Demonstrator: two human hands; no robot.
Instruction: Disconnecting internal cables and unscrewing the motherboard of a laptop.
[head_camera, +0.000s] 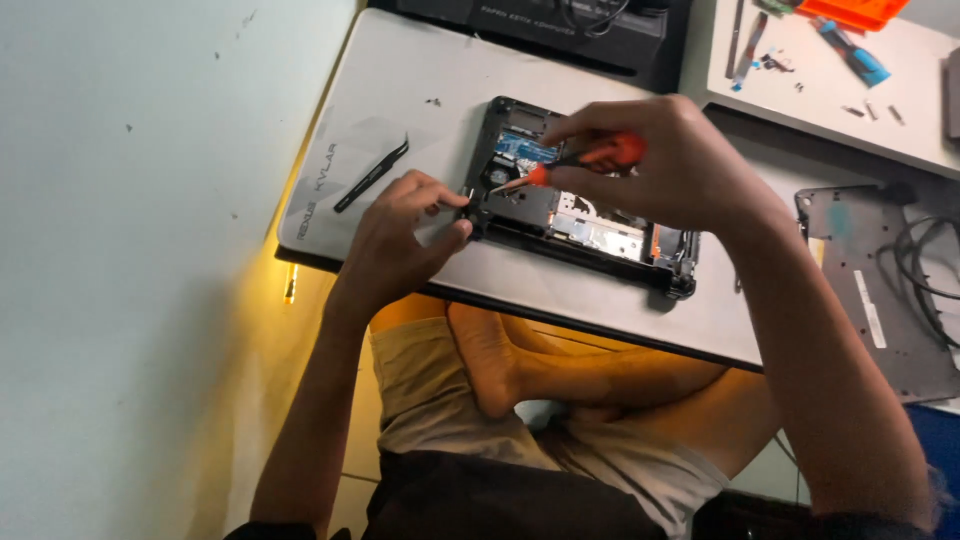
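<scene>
Nearest to us are our crossed bare legs and beige shorts, tucked under the near edge of the white surface (400, 90). On that surface lies the opened laptop base (580, 225), our landmark, its inner boards and metal parts exposed.

At the left end of the laptop base, our left hand (400, 235) rests on the surface, its fingers (450, 232) pressed together in a pinch at the corner of the case; whether something tiny sits between them we cannot tell.

Above the laptop base, our right hand (660, 160) holds an orange-handled screwdriver (575, 162), fingers closed around the handle. The tool lies nearly flat, its tip pointing to the left end of the base, just beside our left fingertips.

Left of the laptop base, well apart from it, black tweezers (370, 175) lie on the surface. Right of the base lies a grey cover panel (870, 290) with black cables (930, 270) on it. Beyond the base sit a dark device (560, 30) and a white board (830, 90) carrying a blue-handled tool (850, 55) and an orange tray (855, 10).
</scene>
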